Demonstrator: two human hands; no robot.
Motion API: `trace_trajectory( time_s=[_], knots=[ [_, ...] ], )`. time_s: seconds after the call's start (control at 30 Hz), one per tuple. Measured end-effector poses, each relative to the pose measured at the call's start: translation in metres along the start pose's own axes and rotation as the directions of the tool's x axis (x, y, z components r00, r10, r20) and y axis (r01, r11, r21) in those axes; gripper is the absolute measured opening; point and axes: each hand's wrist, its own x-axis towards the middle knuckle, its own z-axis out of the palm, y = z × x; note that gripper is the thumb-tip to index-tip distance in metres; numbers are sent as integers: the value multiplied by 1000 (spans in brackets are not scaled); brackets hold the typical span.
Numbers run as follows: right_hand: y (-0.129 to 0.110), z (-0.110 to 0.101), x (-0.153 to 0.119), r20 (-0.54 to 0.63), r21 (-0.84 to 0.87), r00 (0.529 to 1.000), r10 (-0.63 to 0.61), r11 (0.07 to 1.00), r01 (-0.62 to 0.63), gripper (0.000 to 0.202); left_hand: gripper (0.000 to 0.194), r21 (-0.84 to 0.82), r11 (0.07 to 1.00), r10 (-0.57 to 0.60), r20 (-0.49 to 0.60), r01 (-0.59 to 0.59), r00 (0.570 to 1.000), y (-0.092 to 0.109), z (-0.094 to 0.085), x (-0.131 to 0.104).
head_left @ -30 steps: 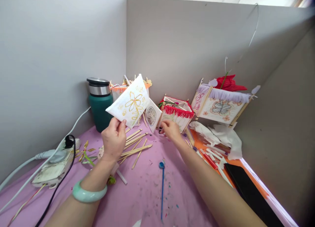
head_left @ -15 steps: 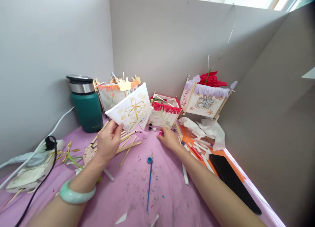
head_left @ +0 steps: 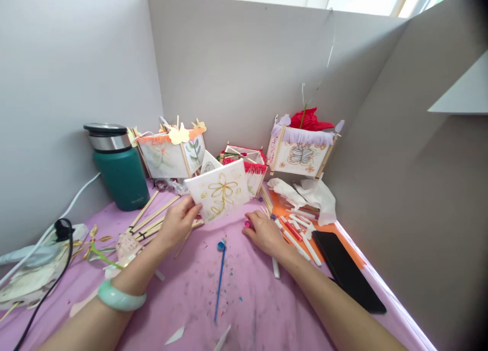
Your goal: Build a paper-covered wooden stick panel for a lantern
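My left hand pinches the lower left corner of a white paper panel with a yellow flower drawn on it. The panel is held nearly upright above the purple cloth, part of another drawn panel showing behind its upper left edge. My right hand rests low over the cloth, right of the panel, with its fingers closed on a small bright pink object, mostly hidden by the fingertips. Between my hands and nearer to me lies a blue paintbrush, with a small blue paint pot at its far end.
Decorated lanterns stand along the back: one orange-trimmed, one red-trimmed, one lilac-trimmed. A green flask is at left, near wooden sticks. White and red markers and a black phone lie at right.
The panel has come down and rightward in my left hand, and now hides the small black and white pots. My right hand has drawn slightly nearer to me with the pink object.
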Motion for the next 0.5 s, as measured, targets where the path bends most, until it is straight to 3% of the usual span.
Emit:
trace_trajectory(
  time_s=[0.1, 0.23, 0.33, 0.5],
  knots=[
    [9, -7, -1, -88, 63, 996, 33, 998, -28, 28, 22, -20, 998, -49, 113, 52, 992, -1, 20, 11],
    [27, -20, 16, -240, 139, 951, 194, 977, -164, 34, 21, -4, 999, -32, 192, 33, 981, -5, 43, 32],
    [37, -28, 34, -226, 188, 942, 249, 960, -208, 27, 21, 8, 999, -32, 206, 31, 978, -8, 57, 49],
    [44, -26, 56, -176, 242, 924, 339, 925, -293, 23, 17, 114, 993, -47, 136, 32, 990, -14, 69, 64]
  ],
)
